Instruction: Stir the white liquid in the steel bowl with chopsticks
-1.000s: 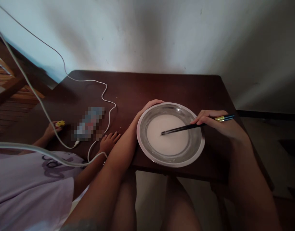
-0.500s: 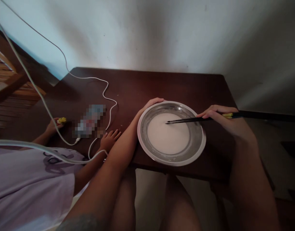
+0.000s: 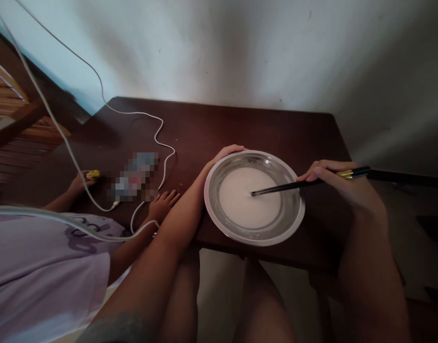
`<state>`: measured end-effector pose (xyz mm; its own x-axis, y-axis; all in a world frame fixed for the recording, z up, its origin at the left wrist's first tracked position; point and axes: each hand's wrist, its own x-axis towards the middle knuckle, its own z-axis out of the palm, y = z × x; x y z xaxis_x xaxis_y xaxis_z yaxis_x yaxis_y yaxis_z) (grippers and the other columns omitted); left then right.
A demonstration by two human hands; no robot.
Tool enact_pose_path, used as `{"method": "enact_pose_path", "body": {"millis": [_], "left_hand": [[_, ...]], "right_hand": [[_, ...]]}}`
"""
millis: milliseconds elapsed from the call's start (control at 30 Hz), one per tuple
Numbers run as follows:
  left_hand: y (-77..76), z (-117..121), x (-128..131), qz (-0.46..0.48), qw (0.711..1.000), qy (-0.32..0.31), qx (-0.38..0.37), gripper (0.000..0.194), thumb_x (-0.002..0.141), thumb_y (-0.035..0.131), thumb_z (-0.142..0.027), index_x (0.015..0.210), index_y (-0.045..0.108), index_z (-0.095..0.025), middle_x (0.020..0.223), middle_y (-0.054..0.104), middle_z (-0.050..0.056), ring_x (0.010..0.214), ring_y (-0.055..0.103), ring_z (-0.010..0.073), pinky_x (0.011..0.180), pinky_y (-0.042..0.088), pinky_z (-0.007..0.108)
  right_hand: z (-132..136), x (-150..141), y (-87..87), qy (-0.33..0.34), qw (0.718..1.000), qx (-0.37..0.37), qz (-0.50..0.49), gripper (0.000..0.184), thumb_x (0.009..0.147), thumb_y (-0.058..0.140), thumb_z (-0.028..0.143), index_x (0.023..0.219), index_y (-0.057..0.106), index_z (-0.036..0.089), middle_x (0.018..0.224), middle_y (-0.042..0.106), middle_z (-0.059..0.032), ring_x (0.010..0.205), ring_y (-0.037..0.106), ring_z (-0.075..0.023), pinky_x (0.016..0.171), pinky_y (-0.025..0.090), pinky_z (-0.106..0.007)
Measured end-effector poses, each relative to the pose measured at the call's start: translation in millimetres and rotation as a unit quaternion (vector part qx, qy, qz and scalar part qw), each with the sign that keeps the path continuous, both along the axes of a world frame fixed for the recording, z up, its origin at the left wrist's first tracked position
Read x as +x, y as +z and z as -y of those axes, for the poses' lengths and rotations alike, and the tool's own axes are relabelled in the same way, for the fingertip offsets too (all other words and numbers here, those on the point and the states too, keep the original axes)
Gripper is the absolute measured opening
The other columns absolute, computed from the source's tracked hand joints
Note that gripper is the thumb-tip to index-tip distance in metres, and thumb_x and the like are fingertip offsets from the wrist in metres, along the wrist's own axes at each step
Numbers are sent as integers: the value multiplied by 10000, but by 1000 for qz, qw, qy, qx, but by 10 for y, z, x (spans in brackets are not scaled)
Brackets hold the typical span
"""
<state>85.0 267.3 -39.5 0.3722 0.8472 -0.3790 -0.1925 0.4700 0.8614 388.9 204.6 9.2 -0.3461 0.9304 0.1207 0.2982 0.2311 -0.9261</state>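
Note:
A round metal bowl [image 3: 293,216] with white liquid [image 3: 245,202] in it sits near the front edge of a dark wooden table [image 3: 240,128]. My left hand [image 3: 219,159] curls round the bowl's far left rim and holds it. My right hand [image 3: 342,183] is closed on a pair of black chopsticks [image 3: 283,187] with yellow bands near the top. Their tips dip into the white liquid near the middle of the bowl.
Another person in a pale purple shirt [image 3: 43,271] stands at the left, one hand [image 3: 163,204] flat on the table, the other [image 3: 81,182] on a small yellow object [image 3: 93,175]. A white cable [image 3: 157,138] snakes across the table. A wall is behind; a wooden chair [image 3: 11,124] at far left.
The chopstick tips have moved round inside the bowl, from the left part toward the middle and right. My left hand has stayed on the rim.

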Motion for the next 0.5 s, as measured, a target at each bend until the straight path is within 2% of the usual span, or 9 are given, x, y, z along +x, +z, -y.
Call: {"method": "enact_pose_path", "body": {"millis": [67,133,267,333,500], "left_hand": [[-22,-11,-4,-1,1000,3,0,439,1012,399,-216,947,833,-206,787,816,89,915,706,302,910,526,381],[-40,-24,-7,-2,1000,3,5,428,1010,408,-223,949,831,-210,782,814,87,910,707,304,909,526,384],[-72,-45,-16,2,1000,-9,15,420,1012,413,-235,902,818,-228,791,816,75,848,687,272,915,519,371],[-93,-56,-21,4,1000,-16,16,419,1014,410,-243,879,806,-222,793,816,74,831,681,258,928,518,370],[-155,-84,-21,-6,999,-13,37,371,994,449,-295,900,798,-211,846,828,102,946,697,304,987,506,420]], "right_hand": [[4,-25,-3,45,999,-14,13,296,899,774,500,688,813,295,806,826,-34,819,755,-248,786,575,-381],[4,-60,-10,62,998,-11,21,263,893,778,494,742,839,286,837,831,-39,825,752,-240,767,570,-367],[8,-48,2,-1,1000,14,-2,266,907,774,487,723,812,299,878,844,-33,898,774,-258,853,585,-402],[17,-29,17,-6,1000,5,-10,307,911,772,494,677,787,298,835,836,-29,875,778,-262,858,587,-414],[11,-96,-8,66,998,-6,1,294,897,783,488,691,797,278,851,837,-37,843,767,-240,801,580,-377]]}}
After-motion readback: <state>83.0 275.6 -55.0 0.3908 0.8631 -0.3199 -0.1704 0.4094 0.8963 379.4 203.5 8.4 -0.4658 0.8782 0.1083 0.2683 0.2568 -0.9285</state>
